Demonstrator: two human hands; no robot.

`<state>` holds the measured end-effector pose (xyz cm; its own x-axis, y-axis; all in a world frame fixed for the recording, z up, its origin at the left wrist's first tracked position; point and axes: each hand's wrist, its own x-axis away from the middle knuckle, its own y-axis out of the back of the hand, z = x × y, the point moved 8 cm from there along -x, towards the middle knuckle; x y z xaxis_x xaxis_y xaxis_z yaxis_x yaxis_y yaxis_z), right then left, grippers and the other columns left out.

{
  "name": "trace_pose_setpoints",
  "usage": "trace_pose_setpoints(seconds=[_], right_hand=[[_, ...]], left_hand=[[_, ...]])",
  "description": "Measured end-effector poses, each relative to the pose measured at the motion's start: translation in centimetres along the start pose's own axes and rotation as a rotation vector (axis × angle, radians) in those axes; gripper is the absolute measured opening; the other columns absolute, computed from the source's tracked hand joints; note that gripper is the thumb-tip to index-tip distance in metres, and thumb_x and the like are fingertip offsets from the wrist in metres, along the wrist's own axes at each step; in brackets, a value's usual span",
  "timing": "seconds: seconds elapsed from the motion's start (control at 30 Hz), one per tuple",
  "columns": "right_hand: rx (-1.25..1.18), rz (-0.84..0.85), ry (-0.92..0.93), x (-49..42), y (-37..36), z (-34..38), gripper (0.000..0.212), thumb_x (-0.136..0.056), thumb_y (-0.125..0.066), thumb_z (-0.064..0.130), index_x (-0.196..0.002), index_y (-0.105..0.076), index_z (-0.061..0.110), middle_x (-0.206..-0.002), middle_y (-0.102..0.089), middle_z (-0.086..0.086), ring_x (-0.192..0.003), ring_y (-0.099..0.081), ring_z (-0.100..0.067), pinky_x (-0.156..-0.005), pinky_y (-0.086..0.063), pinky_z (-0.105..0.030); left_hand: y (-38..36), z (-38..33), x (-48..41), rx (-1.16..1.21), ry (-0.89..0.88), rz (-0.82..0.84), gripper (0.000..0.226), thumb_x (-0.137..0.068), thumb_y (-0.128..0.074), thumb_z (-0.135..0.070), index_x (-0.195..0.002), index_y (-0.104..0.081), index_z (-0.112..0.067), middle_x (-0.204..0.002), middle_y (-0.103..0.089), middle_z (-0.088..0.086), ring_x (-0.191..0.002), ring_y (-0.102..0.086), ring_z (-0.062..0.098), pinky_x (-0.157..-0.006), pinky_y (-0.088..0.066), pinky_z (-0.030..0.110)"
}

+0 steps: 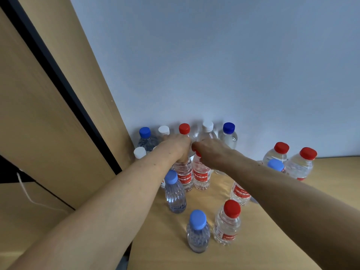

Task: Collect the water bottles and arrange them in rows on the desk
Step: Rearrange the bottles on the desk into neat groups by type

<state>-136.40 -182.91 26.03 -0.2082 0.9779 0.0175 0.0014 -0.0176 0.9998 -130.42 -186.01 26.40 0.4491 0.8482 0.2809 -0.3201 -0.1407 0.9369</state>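
Observation:
Several clear water bottles with red, white and blue caps stand on the wooden desk [272, 240]. A back row lines the wall, among them a red-capped bottle [184, 129] and a dark-blue-capped bottle [228, 128]. My left hand [178, 146] grips the top of a red-labelled bottle [183, 175] in the second row. My right hand [209, 151] grips the top of the red-labelled bottle [201, 175] right beside it. Both caps are hidden under my fingers. Nearer to me stand loose bottles, such as a light-blue-capped one [197, 231] and a red-capped one [227, 223].
A tall wooden cabinet panel [64, 106] with a dark gap rises at the left, close to the bottles. A pale blue wall [214, 65] closes the back. More bottles [300, 164] cluster at the right by the wall. A white cable [29, 193] hangs at the lower left.

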Motion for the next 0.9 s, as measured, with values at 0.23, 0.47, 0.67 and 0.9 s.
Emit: trace_pose_setpoints(seconds=[0.23,0.47,0.67,0.9], right_hand=[[-0.035,0.024,-0.018,1.1,3.3,-1.2,0.04,-0.091,-0.059,0.015,-0.13,-0.052,0.022,-0.114,-0.062,-0.005,-0.101,-0.06,-0.024,-0.081,-0.052,-0.034],[0.064,0.351,-0.198,6.4,4.5,-6.9,0.038,-0.086,-0.069,0.03,-0.121,-0.062,0.017,-0.11,-0.065,-0.003,-0.094,-0.063,-0.02,-0.072,-0.048,-0.026],[-0.023,0.43,-0.244,8.1,-0.1,-8.1,0.05,-0.082,-0.074,0.023,-0.127,-0.056,0.011,-0.107,-0.066,-0.003,-0.084,-0.065,-0.017,-0.075,-0.055,-0.025],[-0.095,0.172,-0.189,5.1,-0.2,-7.8,0.027,-0.088,-0.064,0.012,-0.115,-0.063,0.01,-0.104,-0.067,-0.007,-0.09,-0.063,-0.02,-0.079,-0.052,-0.028]], left_hand=[[1.8,-1.1,1.3,-0.16,0.018,-0.008,0.018,-0.09,-0.059,-0.034,-0.098,-0.05,-0.021,-0.075,-0.046,-0.002,-0.085,-0.054,0.021,-0.075,-0.045,0.034],[4.7,-4.5,1.5,-0.114,-0.074,-0.077,0.05,-0.091,-0.059,-0.024,-0.139,-0.044,-0.026,-0.121,-0.057,-0.001,-0.108,-0.056,0.022,-0.074,-0.038,0.031],[2.6,-5.7,1.1,-0.091,-0.108,-0.076,0.047,-0.091,-0.062,-0.014,-0.133,-0.04,-0.015,-0.083,-0.047,0.0,-0.084,-0.055,0.022,-0.076,-0.054,0.034],[2.6,-6.1,0.8,-0.138,-0.118,-0.081,0.04,-0.093,-0.058,-0.01,-0.131,-0.047,-0.011,-0.105,-0.057,0.008,-0.098,-0.059,0.026,-0.078,-0.053,0.034]])
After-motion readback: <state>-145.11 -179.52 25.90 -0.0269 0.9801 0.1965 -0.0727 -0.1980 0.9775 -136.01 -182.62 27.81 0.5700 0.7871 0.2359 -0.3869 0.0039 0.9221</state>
